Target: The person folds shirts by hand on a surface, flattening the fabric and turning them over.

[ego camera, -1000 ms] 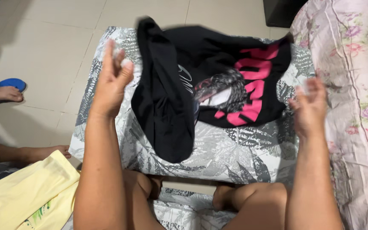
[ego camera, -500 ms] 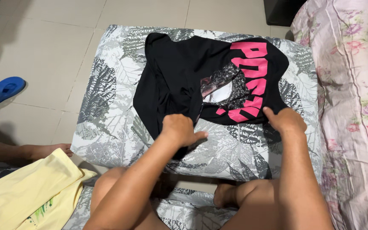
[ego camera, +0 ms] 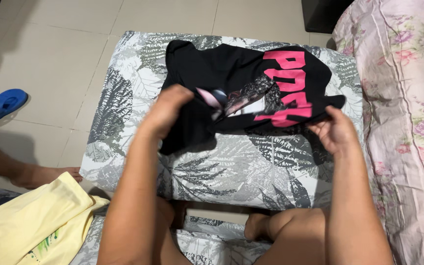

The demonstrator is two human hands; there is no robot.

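A black T-shirt (ego camera: pixel 231 73) with large pink letters and a grey-white print lies on a grey leaf-patterned cushion (ego camera: pixel 251 167). My left hand (ego camera: pixel 169 109) grips the shirt's near edge on the left and lifts it off the cushion. My right hand (ego camera: pixel 336 130) pinches the near edge on the right, also raised. The lifted hem folds up over the print, and the far part of the shirt still rests flat.
A floral pink bedspread (ego camera: pixel 408 98) fills the right side. A yellow garment (ego camera: pixel 30 223) lies at lower left. Another person's leg and foot (ego camera: pixel 20 169) and a blue slipper (ego camera: pixel 6 103) are on the tiled floor at left. My knees sit below the cushion.
The shirt dropped onto the cushion from mid-air. Both my hands came down, took hold of its near edge, and now raise that edge up and away from me.
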